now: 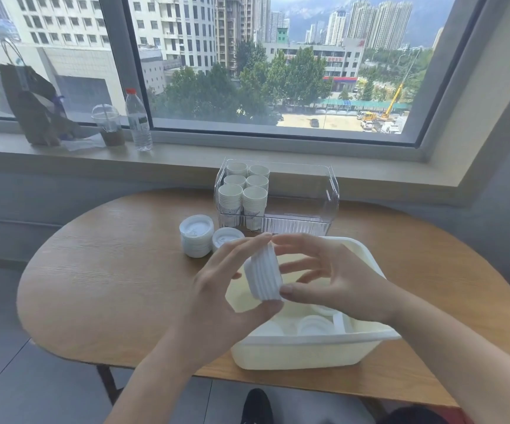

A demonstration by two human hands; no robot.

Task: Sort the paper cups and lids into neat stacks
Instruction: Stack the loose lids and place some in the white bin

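Note:
A short stack of white lids (pixel 262 275) is held on edge above the cream plastic tub (pixel 308 351). My left hand (pixel 217 289) grips it from the left with thumb below and fingers on top. My right hand (pixel 330 276) pinches its right side with thumb and fingertip. Several loose lids (pixel 314 325) lie in the tub. On the table to the left stand two lid stacks, a taller one (pixel 196 240) and a lower one (pixel 226 237). Several stacks of paper cups (pixel 246 191) fill the left side of a clear plastic bin (pixel 324 203).
The oval wooden table (pixel 110 276) stands below a window sill. On the sill are a brown paper bag (pixel 33 108), a domed plastic drink cup (pixel 108 125) and a water bottle (pixel 138 120). A dark shoe (pixel 256 407) shows under the table's near edge.

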